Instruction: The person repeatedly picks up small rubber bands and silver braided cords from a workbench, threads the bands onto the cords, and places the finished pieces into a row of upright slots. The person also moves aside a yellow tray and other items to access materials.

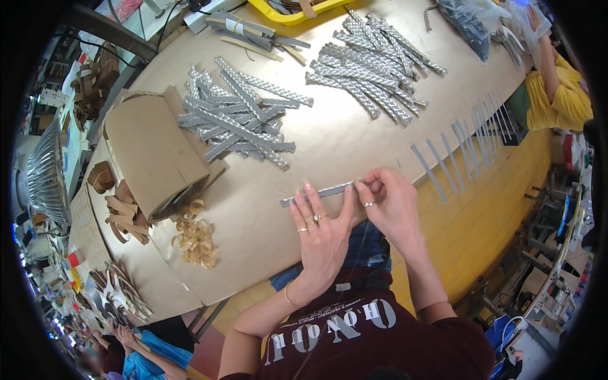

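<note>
A short grey strip with a silvery braided edge (333, 191) lies along the near edge of the paper-covered table, in front of me. My left hand (324, 235) rests on it with the fingers stretched out and spread, pressing it down. At the strip's right end, my right hand (394, 209) has its thumb and fingers pinched together on it; the exact grip is partly hidden. Farther off, to the left, is a loose pile of similar grey-backed braided strips (237, 120). Another pile of silvery braided strips (370, 66) lies at the far middle.
A cardboard box (149, 152) lies on its side at left, near curled tan strips (195, 240) and brown strips (126, 212). Thin grey strips (446, 158) hang over the right table edge. A yellow tray (297, 14) stands at the back. A person in yellow (557, 95) is at far right.
</note>
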A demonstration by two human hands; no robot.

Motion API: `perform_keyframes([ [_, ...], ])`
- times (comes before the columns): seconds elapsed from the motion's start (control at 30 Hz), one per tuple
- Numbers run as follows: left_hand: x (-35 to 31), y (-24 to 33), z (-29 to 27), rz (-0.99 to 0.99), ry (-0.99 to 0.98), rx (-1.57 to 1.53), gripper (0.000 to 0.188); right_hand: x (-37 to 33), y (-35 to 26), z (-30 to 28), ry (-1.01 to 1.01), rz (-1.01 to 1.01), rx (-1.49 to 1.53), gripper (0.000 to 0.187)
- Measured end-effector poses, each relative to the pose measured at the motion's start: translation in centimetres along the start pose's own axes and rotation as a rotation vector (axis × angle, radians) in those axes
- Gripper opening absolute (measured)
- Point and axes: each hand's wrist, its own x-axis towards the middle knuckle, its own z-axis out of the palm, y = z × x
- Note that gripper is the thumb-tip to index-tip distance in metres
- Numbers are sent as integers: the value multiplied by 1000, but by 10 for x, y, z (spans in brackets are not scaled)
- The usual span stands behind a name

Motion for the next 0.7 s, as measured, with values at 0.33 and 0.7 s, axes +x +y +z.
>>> perform_keyframes([
  [0.33,1,-2,0,4,19,-24,54,-25,19,13,134,-357,-283,42],
  [0.7,-16,-33,-10,-14,-127,-214,71,-38,14,13,153,-242,-424,57],
])
